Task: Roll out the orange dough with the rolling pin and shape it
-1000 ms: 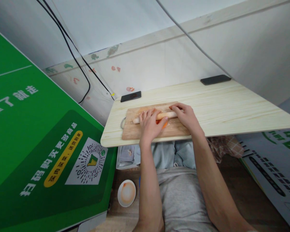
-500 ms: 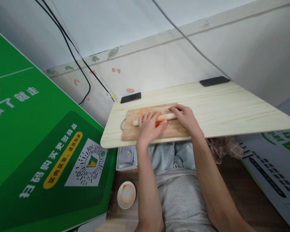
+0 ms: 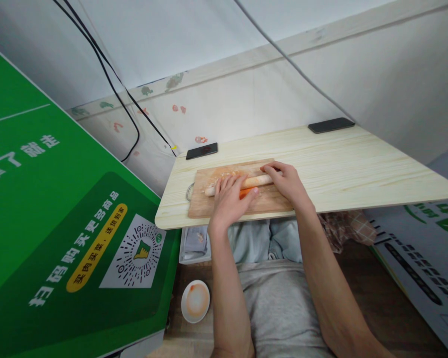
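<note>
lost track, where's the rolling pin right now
In the head view, the rolling pin lies over the cutting board on the table's left half, under the left hand and right hand.

Matt wooden board point(image 3: 201, 206), powdery wooden rolling pin point(image 3: 259, 181), metal handle point(image 3: 188, 192), smooth wood-grain tabletop point(image 3: 358, 169)

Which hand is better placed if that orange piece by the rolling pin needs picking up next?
Probably the left hand: its thumb lies close beside the orange piece, while the right hand is farther off, at the right end of the rolling pin.
</note>
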Motion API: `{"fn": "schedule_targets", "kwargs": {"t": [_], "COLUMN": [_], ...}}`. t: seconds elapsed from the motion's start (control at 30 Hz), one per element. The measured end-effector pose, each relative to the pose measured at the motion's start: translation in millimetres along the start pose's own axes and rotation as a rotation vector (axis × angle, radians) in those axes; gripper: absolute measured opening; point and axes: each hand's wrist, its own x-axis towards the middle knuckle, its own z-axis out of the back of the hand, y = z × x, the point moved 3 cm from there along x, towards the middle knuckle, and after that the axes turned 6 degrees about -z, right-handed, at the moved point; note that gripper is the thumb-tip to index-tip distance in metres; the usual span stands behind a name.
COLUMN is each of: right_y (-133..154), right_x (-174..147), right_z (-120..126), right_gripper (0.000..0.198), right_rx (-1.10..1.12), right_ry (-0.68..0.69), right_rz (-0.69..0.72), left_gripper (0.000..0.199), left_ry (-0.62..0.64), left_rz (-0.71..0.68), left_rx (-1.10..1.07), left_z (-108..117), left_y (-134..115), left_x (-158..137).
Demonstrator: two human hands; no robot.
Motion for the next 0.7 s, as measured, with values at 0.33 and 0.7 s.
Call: {"fn": "schedule_targets", "kwargs": {"t": [0.33, 0.7], "right_y": [0.3, 1.1], "right_x": [1.1, -0.5], "right_z": [-0.2, -0.8], "right_gripper": [0.028, 0.026], "right_rx": [-0.012, -0.029], "right_ry": [0.004, -0.002], "right_rz": [0.004, -0.020], "left_gripper": [0.036, 0.042], "left_ry": [-0.095, -0.011], "left_rz": [0.036, 0.055], "left_rx": [0.022, 0.045], "left_z": [-9.3, -3.2], "left_y": [0.0, -3.1], "left_x": [11.1, 5.9]}}
